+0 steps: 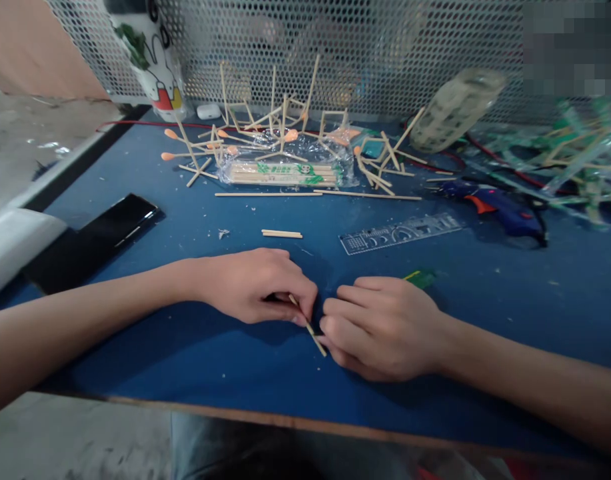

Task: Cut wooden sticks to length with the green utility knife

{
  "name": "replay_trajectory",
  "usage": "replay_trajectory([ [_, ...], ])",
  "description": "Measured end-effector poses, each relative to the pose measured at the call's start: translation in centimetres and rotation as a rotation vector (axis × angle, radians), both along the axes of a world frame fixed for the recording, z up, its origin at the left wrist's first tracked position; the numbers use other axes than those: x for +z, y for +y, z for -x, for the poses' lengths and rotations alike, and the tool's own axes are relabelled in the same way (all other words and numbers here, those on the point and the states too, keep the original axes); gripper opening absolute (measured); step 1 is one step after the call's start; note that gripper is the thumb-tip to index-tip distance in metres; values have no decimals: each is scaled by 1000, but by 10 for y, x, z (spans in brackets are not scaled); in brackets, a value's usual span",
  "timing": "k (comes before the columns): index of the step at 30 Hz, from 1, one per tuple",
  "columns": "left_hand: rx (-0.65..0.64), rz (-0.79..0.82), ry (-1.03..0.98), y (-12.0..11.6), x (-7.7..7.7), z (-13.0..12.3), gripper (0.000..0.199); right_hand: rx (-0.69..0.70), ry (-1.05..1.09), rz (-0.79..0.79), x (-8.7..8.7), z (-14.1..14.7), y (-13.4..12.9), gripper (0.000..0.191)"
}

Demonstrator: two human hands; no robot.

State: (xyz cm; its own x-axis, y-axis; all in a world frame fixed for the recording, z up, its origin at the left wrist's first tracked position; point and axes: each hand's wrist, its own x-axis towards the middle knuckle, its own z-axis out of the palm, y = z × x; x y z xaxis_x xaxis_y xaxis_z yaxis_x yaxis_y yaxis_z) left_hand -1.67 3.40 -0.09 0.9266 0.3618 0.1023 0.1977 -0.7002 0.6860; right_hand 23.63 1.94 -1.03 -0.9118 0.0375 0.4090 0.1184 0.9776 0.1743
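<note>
Low in the frame's centre, the left hand (pixel 255 285) and right hand (pixel 382 327) both pinch one thin wooden stick (pixel 312 331) against the blue table (pixel 485 293) — uneven pressure could snap it, or it could slip free.

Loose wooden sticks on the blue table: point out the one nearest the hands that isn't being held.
The short stick lying alone just beyond the left hand. The two long sticks lie farther back, by the wrapped packet.
</note>
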Motion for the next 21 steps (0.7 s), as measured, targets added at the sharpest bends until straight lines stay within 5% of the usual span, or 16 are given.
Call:
replay_trajectory([
  [5,195,114,-70,0,8,3,20,128,70,-76,-1,1,3,38],
  [9,304,-45,-125,3,22,13,18,32,-62,-75,3,-7,16,51],
  [12,486,-108,-370,11,35,21,16,-112,-204,-50,6,-18,33,47],
  [15,594,71,-795,23,52,23,28,-220,-180,-70,12,-22,40,39],
  [18,655,279,-1111,37,73,22,31,-310,-78,-72,24,-8,23,31],
  [21,685,362,-1239,53,90,22,26,-311,169,126,35,24,-22,29],
])
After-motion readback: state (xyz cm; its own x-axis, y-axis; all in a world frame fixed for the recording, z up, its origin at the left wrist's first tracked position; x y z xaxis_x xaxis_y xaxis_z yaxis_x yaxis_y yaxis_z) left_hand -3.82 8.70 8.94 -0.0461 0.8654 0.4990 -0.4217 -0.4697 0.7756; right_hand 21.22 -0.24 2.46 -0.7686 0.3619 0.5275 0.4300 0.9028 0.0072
